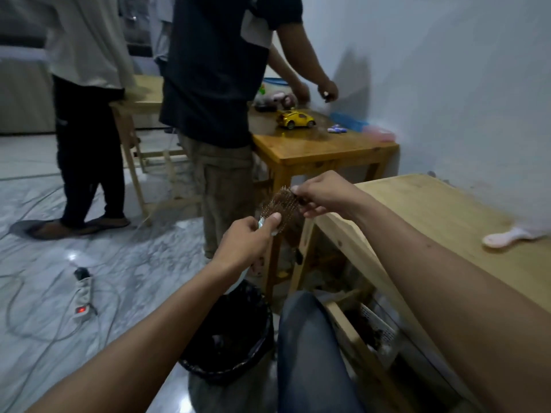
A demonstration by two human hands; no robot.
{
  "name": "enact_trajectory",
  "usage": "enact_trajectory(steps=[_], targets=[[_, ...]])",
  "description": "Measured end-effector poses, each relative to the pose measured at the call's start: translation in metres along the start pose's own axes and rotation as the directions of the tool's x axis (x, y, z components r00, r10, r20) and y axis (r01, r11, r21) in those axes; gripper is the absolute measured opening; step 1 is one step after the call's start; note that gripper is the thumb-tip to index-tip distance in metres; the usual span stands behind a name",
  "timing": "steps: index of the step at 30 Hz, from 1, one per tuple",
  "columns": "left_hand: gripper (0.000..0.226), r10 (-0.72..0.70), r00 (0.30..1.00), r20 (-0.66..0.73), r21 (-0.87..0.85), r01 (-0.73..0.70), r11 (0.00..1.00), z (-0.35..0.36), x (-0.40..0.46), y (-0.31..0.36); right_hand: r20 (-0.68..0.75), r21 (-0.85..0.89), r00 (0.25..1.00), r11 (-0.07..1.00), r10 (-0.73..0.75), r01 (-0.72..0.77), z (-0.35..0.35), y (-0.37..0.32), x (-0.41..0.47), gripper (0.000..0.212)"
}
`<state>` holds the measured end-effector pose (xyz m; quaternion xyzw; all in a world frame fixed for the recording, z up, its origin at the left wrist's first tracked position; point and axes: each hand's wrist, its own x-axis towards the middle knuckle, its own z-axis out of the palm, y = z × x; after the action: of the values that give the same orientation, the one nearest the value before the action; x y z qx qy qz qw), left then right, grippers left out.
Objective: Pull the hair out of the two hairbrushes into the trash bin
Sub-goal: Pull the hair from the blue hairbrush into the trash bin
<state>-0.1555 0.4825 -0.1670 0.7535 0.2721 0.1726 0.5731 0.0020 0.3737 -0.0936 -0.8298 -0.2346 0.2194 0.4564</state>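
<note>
Both hands [320, 193] grip a hair-filled hairbrush [280, 205] above the trash bin [229, 332].

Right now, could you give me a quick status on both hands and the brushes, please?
Left hand grips hairbrush over trash bin. Right hand pinching hair at its bristles. Second brush waits on table. Nothing blocking the bin.
</note>
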Motion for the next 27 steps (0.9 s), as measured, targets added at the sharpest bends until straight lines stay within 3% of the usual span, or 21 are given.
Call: enact_trajectory(steps=[3, 9, 14, 20, 24, 27], targets=[[0.053, -0.043, 0.997, -0.067, 0.01, 0.044, 0.999, -0.019, -0.003, -0.029, 0.068, 0.016, 0.997, 0.999, 0.027, -0.028, 0.039, 0.006, 0.01, 0.027], [0.052, -0.169, 0.971, -0.167, -0.025, 0.167, 0.986, -0.051, -0.012, -0.084, 0.253, 0.221, 0.966, 0.969, 0.056, -0.114, 0.103, 0.034, 0.022, 0.026], [0.056, -0.279, 0.945, -0.173, -0.063, 0.272, 0.96, -0.068, -0.015, -0.138, 0.184, 0.133, 0.976, 0.98, 0.121, -0.146, 0.147, 0.059, 0.027, 0.013], [0.048, -0.501, 0.824, -0.265, -0.189, 0.466, 0.865, -0.099, -0.021, -0.198, 0.129, 0.076, 0.963, 0.966, 0.238, -0.249, 0.166, 0.085, 0.039, 0.011], [0.049, -0.49, 0.824, -0.287, -0.196, 0.45, 0.871, -0.091, -0.019, -0.204, 0.091, 0.135, 0.96, 0.952, 0.265, -0.276, 0.172, 0.093, 0.042, 0.013], [0.06, -0.374, 0.855, -0.359, 0.002, 0.401, 0.916, -0.091, -0.016, -0.203, 0.064, -0.005, 0.97, 0.972, 0.235, -0.235, 0.175, 0.095, 0.048, 0.021]])
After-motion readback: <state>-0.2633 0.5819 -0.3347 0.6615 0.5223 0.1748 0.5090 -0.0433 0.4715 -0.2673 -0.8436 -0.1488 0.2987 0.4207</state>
